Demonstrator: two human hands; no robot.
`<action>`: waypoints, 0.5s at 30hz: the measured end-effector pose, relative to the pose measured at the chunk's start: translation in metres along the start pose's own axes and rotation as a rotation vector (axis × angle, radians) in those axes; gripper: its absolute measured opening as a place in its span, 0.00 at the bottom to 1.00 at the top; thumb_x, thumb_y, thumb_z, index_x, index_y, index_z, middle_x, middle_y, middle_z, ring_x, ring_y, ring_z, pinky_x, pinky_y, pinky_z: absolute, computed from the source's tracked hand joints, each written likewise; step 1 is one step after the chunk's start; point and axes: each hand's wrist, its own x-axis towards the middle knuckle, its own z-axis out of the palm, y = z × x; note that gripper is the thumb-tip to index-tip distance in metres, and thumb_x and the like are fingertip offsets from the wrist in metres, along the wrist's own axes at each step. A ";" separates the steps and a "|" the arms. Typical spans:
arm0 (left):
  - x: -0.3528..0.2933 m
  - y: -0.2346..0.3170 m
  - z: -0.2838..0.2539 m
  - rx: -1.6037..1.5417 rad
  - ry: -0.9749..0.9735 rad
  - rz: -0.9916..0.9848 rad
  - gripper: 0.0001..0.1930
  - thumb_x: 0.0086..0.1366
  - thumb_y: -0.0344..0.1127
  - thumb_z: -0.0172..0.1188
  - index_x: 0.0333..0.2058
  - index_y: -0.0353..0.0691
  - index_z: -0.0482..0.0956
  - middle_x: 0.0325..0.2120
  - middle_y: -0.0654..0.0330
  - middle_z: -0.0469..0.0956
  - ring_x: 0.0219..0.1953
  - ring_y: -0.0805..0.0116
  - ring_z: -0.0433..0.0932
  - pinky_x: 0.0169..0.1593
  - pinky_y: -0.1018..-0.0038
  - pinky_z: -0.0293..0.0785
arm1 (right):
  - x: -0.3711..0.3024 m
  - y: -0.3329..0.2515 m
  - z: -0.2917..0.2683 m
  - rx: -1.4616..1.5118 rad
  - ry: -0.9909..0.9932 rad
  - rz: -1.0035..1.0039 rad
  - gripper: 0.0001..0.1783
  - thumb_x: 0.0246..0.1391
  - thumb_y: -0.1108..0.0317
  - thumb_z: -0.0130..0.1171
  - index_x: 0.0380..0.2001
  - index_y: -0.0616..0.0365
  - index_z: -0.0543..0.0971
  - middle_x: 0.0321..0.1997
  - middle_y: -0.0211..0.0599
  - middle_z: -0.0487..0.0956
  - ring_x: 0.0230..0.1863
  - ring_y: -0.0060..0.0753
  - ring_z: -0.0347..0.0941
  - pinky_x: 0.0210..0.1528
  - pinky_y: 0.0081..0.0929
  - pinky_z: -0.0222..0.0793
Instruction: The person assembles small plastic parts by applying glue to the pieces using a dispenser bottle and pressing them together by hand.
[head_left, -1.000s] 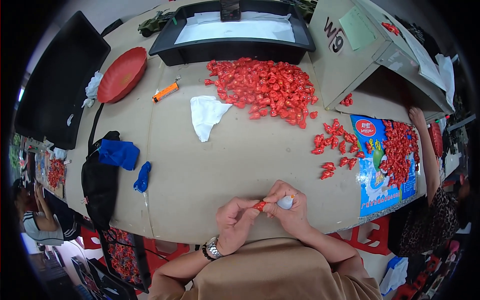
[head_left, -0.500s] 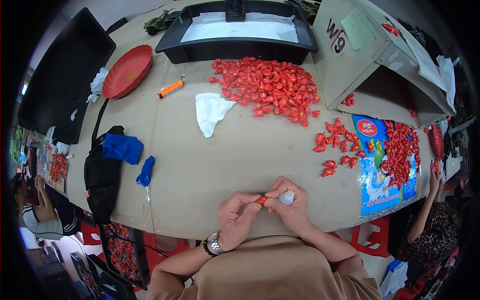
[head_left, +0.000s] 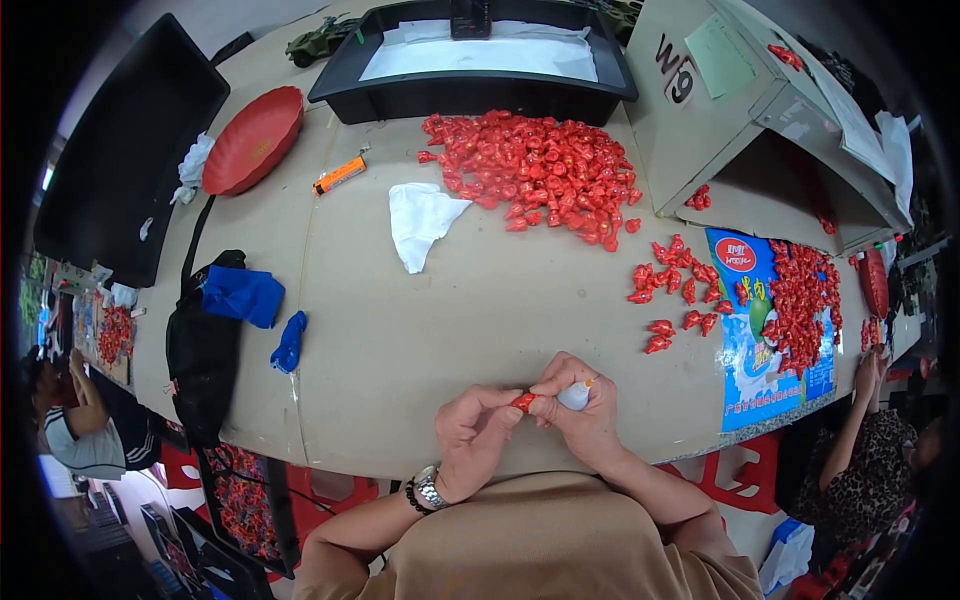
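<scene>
Head view: broad tan tabletop, big heap of red wrapped pieces far back; left hand and right hand, fingers pinched on one red piece and a small white bottle, near edge.

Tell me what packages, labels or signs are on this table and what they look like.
Cardboard box: far right, tan, dark marking on its side.
Green note: stuck on that box, pale, rectangular.
Printed sheet: right edge, blue, with a red oval and a green shape, red pieces on it.
</scene>
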 end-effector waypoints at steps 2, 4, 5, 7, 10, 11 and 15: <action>0.000 0.000 0.000 0.002 -0.003 0.001 0.04 0.62 0.26 0.58 0.36 0.33 0.77 0.25 0.63 0.78 0.23 0.83 0.70 0.25 0.84 0.66 | 0.000 0.000 0.000 -0.004 0.003 -0.007 0.07 0.48 0.81 0.63 0.28 0.61 0.75 0.30 0.32 0.71 0.23 0.19 0.70 0.22 0.16 0.68; 0.000 0.001 0.000 0.004 -0.005 -0.001 0.04 0.62 0.26 0.59 0.36 0.33 0.77 0.25 0.63 0.78 0.23 0.83 0.70 0.25 0.84 0.66 | -0.001 0.001 0.000 0.001 0.005 -0.004 0.07 0.48 0.81 0.63 0.28 0.61 0.75 0.30 0.32 0.71 0.23 0.19 0.70 0.22 0.16 0.68; 0.000 0.001 0.000 0.007 -0.007 -0.003 0.04 0.62 0.26 0.59 0.36 0.33 0.77 0.25 0.63 0.78 0.23 0.83 0.70 0.25 0.84 0.66 | -0.001 0.001 0.000 0.007 0.007 -0.001 0.07 0.48 0.80 0.63 0.28 0.61 0.75 0.30 0.32 0.71 0.23 0.19 0.70 0.22 0.16 0.68; 0.000 0.000 0.000 -0.003 -0.005 0.002 0.04 0.62 0.26 0.59 0.36 0.33 0.77 0.25 0.63 0.78 0.23 0.83 0.70 0.25 0.84 0.66 | 0.000 0.000 0.000 0.000 0.007 0.005 0.06 0.48 0.81 0.63 0.28 0.61 0.75 0.30 0.32 0.71 0.23 0.19 0.70 0.22 0.16 0.68; 0.000 0.000 0.000 -0.013 -0.004 -0.001 0.04 0.62 0.26 0.59 0.36 0.33 0.77 0.26 0.63 0.78 0.23 0.83 0.70 0.25 0.85 0.66 | -0.001 0.000 0.000 0.000 0.007 0.008 0.07 0.48 0.81 0.63 0.28 0.61 0.75 0.30 0.33 0.71 0.23 0.19 0.70 0.22 0.16 0.68; 0.000 0.000 0.000 -0.012 -0.004 -0.008 0.04 0.62 0.26 0.59 0.35 0.33 0.77 0.26 0.63 0.78 0.23 0.84 0.70 0.25 0.85 0.66 | -0.001 0.000 0.000 0.006 0.006 0.005 0.07 0.48 0.81 0.63 0.28 0.61 0.75 0.30 0.33 0.71 0.23 0.19 0.70 0.22 0.16 0.68; -0.001 -0.001 -0.001 -0.027 -0.005 0.001 0.04 0.62 0.25 0.59 0.36 0.33 0.77 0.26 0.63 0.78 0.23 0.84 0.70 0.25 0.85 0.67 | -0.001 0.000 0.001 -0.007 0.009 0.007 0.07 0.48 0.81 0.63 0.28 0.61 0.75 0.30 0.33 0.71 0.23 0.19 0.70 0.22 0.16 0.68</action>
